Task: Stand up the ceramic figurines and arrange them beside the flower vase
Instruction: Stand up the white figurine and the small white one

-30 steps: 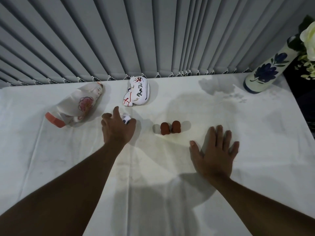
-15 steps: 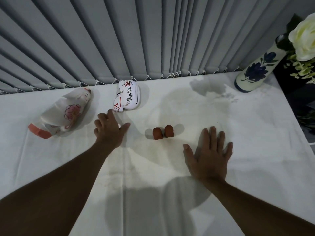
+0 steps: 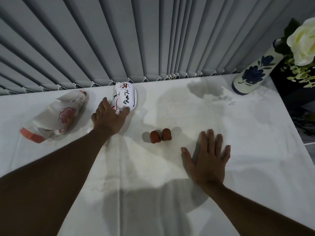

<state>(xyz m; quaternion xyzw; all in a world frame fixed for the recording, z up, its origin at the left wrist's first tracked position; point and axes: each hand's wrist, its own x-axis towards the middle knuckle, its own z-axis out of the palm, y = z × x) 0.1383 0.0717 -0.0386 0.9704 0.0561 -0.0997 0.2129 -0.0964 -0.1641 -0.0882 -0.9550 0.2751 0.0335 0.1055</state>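
A white cat figurine [image 3: 125, 96] with red and dark painted marks lies on its side near the blinds. My left hand [image 3: 109, 118] reaches over its near end, fingers spread, thumb and fingertips touching it. To the left, a large white figurine [image 3: 56, 116] with a pink flower and an orange base lies tipped over. Two small brown figurines [image 3: 160, 136] stand side by side mid-table. My right hand [image 3: 208, 160] rests flat and empty on the cloth. The blue-flowered vase [image 3: 252, 75] with a white rose stands at the far right corner.
A white cloth [image 3: 153, 176] covers the table. Grey vertical blinds [image 3: 136, 40] hang right behind it. The table's right edge [image 3: 293, 133] drops off beside the vase. A tiny white piece [image 3: 89, 130] peeks out beside my left wrist.
My left hand has moved forward from the small white piece to the near end of the cat figurine. My right hand stays flat. The view has shifted slightly.
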